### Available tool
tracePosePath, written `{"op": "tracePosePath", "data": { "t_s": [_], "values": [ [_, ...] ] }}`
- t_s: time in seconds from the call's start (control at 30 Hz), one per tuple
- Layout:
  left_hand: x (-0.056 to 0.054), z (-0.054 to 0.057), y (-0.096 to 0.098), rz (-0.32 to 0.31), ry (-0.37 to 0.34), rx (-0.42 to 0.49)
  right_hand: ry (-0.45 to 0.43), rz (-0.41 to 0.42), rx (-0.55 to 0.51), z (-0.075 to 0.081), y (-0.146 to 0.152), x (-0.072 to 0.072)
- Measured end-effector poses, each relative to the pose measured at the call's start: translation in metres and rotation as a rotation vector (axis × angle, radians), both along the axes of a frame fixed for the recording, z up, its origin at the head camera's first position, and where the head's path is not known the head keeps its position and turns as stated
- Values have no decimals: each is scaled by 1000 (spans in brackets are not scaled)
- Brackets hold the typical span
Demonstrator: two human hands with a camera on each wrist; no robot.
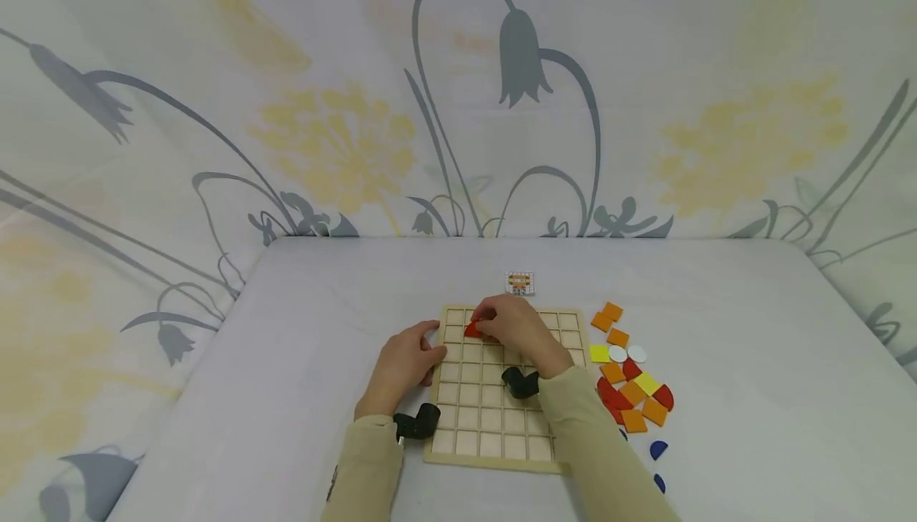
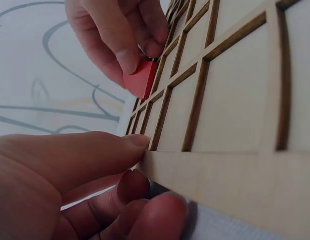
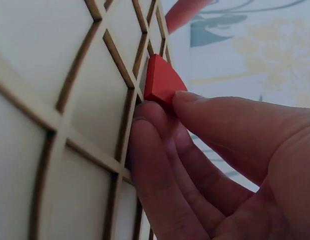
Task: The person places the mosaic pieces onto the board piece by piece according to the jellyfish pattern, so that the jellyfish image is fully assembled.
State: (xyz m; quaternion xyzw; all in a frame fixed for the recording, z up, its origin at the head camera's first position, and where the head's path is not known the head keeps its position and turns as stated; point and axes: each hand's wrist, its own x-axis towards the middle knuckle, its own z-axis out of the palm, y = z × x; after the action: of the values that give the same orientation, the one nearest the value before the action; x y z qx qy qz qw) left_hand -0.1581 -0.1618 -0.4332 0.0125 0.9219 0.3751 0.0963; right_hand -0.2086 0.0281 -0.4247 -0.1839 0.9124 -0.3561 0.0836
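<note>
Two hands grasp: the right hand (image 1: 517, 326) pinches a red piece (image 1: 471, 329) by thumb and fingers, perhaps just touching the gridded board (image 1: 469, 418) under it; the left hand (image 1: 403, 366) grips the board's rim. Past the right hand lies a patterned card (image 1: 519, 283); to its right, scattered orange tiles (image 1: 654, 411) and blue pieces (image 1: 658, 449).

head: high, forward-down; wrist views: close, sharing grid board (image 1: 492, 395)

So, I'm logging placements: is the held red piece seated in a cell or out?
Out: the right hand pinches the red piece, which both wrist views show sticking out from the board. Edge contact: cannot tell.
</note>
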Motion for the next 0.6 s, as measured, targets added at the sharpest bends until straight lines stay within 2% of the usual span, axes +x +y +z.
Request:
{"op": "tracePosePath", "data": {
  "t_s": [0.13,0.37,0.6],
  "values": [
    [-1,-1,-3,3,8,-7,-9,-18,16,-3,-3,-1],
    [1,-2,-3,-6,3,-15,19,13,40,-8,-6,4],
    [-2,-3,1,-9,-2,-2,54,30,60,-2,-1,5]
  ]
}}
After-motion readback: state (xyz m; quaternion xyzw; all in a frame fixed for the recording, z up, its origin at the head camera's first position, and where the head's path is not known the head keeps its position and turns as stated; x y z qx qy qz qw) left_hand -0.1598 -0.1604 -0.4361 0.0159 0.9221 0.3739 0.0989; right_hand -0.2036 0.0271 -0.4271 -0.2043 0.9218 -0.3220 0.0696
